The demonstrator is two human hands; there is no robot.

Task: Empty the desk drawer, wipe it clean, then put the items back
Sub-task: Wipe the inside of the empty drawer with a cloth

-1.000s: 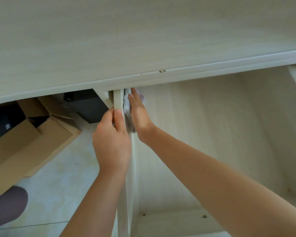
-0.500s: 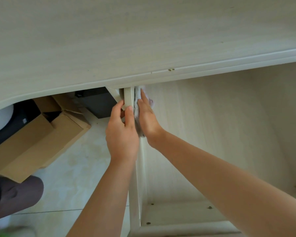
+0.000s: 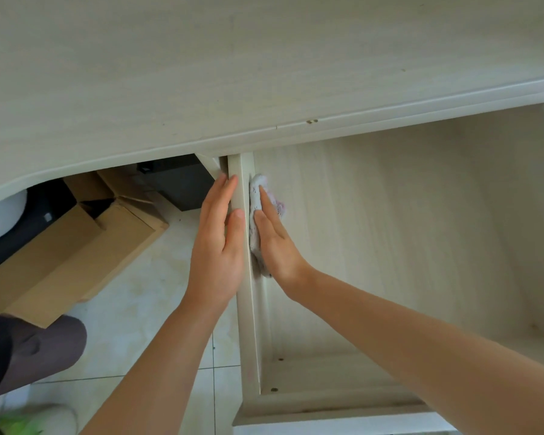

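Right hand (image 3: 277, 243), fingers straight, pressing cloth (image 3: 256, 221) flat against drawer (image 3: 390, 230) left wall; left hand (image 3: 217, 246) flat outside it; open room rightward.

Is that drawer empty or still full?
Empty: the drawer shows bare wood inside; only the cloth under the right hand touches its wall.

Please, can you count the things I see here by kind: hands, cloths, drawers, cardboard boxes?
Hands: 2, left hand and right hand
Cloths: 1, cloth
Drawers: 1, drawer
Cardboard boxes: 1, cardboard box
Total: 5
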